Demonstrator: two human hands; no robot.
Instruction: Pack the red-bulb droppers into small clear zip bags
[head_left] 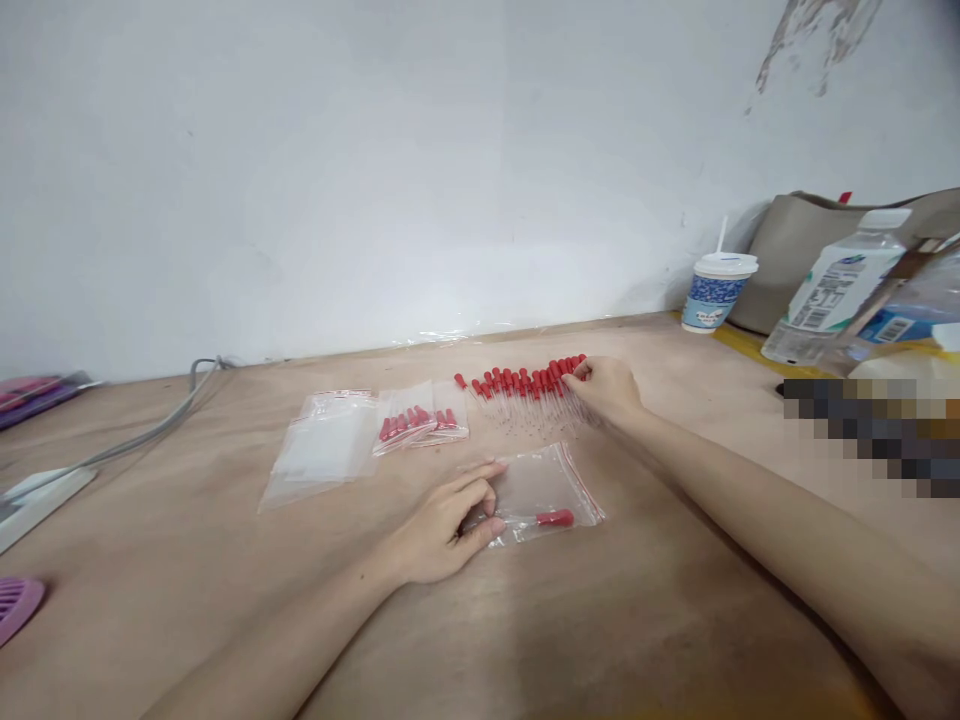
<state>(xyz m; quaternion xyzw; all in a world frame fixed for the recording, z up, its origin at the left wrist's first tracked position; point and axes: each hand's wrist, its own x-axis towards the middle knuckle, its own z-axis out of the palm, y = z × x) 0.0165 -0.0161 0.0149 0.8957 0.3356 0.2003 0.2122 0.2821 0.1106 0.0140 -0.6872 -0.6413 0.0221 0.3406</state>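
Note:
A clear zip bag (525, 485) lies flat on the table, its red-lined mouth facing right. Inside it near the front edge is a red-bulbed dropper (555, 518). My left hand (457, 520) holds the bag's left end, with the index finger and thumb stretched over it and the other fingers curled. Beyond the bag, several clear droppers with red bulbs (517, 382) lie in a loose row, tips towards me. At the row's right end, my right hand (606, 388) pinches a dropper by its red bulb; the fingers partly hide it.
To the left lie flat zip bags (322, 440) and filled bags of droppers (405, 422). A grey cable (161, 425) runs to a white power strip (45, 495). At right stand a lidded cup (716, 295), a bottle (832, 290) and a grey-beige bag (772, 250).

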